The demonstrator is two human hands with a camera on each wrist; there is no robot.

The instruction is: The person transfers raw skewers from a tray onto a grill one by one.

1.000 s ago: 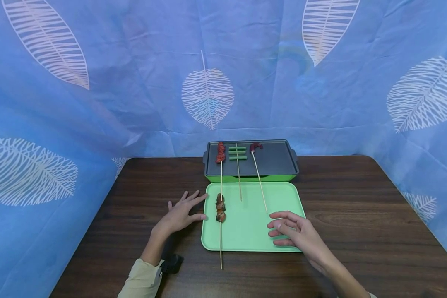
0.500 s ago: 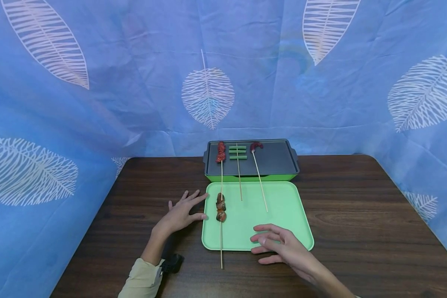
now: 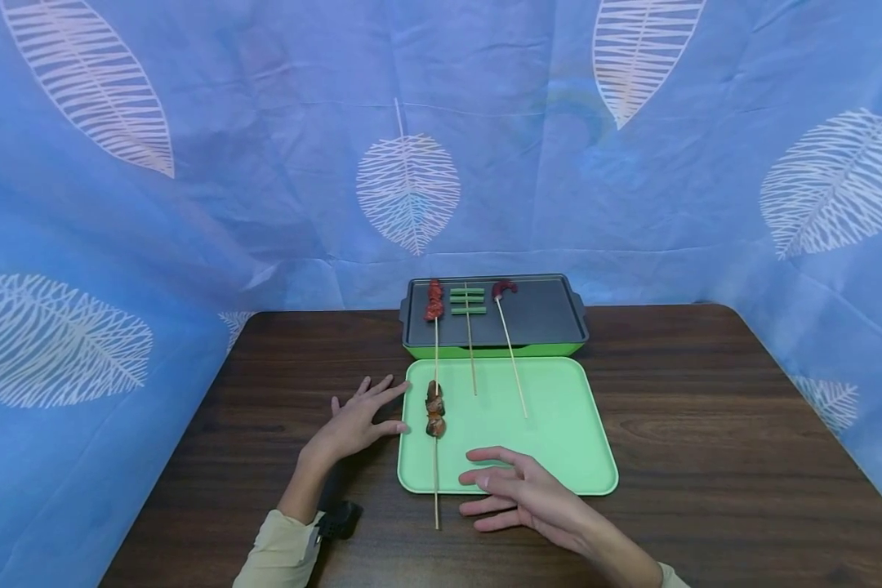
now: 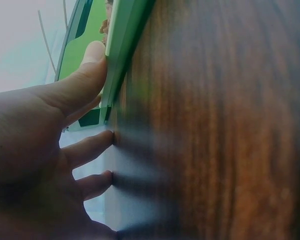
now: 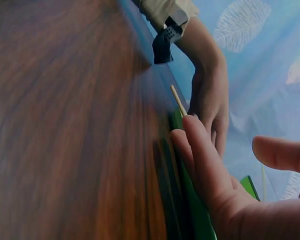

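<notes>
A skewer of browned meat chunks (image 3: 435,418) lies along the left side of the light green tray (image 3: 559,441), its bare stick reaching past the front rim. Beside the tray's left rim, my left hand (image 3: 356,423) spreads its fingers; in the left wrist view its thumb (image 4: 94,55) touches the rim and other fingertips meet the table. My right hand (image 3: 525,494), fingers loosely extended and holding nothing, is over the tray's front edge, right of the stick. In the right wrist view, the stick's end (image 5: 178,100) appears just beyond its fingertips.
Behind the tray stands a dark griddle (image 3: 544,318) with a green base. On it lie a red meat skewer (image 3: 434,300), a green vegetable skewer (image 3: 468,310) and a skewer with a curled dark red piece (image 3: 503,289); their sticks overhang the tray. A blue leaf-patterned cloth (image 3: 279,204) hangs behind.
My right hand has moved left and slightly toward me, from the tray's right side to near the browned meat skewer's stick. My left hand and the skewers have stayed in place.
</notes>
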